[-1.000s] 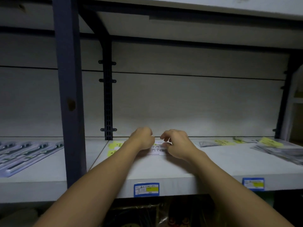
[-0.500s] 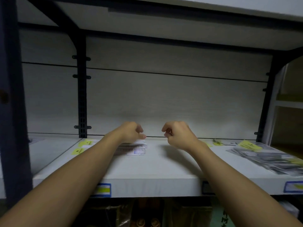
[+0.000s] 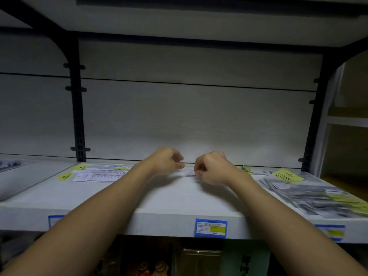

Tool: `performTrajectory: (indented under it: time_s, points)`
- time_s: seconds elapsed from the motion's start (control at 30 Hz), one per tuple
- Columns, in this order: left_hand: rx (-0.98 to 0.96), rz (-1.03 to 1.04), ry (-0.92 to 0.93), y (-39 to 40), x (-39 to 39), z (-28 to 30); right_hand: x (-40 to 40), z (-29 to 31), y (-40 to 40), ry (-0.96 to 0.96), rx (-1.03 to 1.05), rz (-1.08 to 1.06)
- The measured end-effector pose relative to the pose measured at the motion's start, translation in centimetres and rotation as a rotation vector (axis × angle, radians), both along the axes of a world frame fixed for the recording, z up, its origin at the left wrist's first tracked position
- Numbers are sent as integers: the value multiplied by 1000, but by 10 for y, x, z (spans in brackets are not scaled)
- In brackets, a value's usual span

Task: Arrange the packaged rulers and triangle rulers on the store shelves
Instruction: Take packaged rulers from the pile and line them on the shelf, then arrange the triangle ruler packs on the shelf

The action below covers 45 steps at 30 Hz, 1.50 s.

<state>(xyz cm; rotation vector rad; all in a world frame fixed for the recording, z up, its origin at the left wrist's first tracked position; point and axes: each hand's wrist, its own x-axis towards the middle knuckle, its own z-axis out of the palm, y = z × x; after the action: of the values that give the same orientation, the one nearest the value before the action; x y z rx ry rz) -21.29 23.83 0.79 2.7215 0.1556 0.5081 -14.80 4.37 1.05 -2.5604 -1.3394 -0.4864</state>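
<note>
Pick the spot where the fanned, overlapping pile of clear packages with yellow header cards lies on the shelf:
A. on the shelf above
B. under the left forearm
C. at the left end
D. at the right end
D: the fanned pile spreads across the right end of the shelf, beyond the right hand.

The shelf [image 3: 179, 198] is a pale board with a matt, faintly grained wood-look finish, and the back panel [image 3: 189, 120] behind it has the same dull, streaked surface. The uprights [image 3: 76, 108] are dark metal, painted matt, with punched slots. The packaged rulers [image 3: 99, 173] on the left sit in clear glossy plastic with white and yellow paper cards. The pile of packages [image 3: 314, 194] on the right shows the same shiny film. The price label [image 3: 211, 228] on the shelf edge looks like smooth printed paper in a blue holder.
</note>
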Motion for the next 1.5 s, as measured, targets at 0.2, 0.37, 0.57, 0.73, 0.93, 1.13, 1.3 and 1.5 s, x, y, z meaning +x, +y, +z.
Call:
performTrajectory:
  time_s: [0.2, 0.37, 0.57, 0.73, 0.93, 1.13, 1.3, 1.5]
  points:
    - [92, 5, 34, -7, 1, 4, 4, -4, -9, -6, -20, -14]
    - [129, 1, 48, -1, 2, 2, 5, -5, -18, 13, -1, -44]
    - [147, -28, 46, 3, 7, -4, 1, -3, -15, 9, 5, -49]
    - [171, -68, 52, 1, 15, -7, -1, -10, -9, 22, 18, -55]
    - [241, -102, 79, -7, 28, -6, 4, -14, -13, 51, 9, -64]
    - [231, -81, 72, -30, 40, 6, 25, -1, -39, 28, 28, -38]
    - [217, -46, 98, -71, 60, 14, 46, 8, -72, 17, -27, 4]
    - [248, -27, 106, -138, 94, 20, 79, 31, -140, -33, -25, -8]
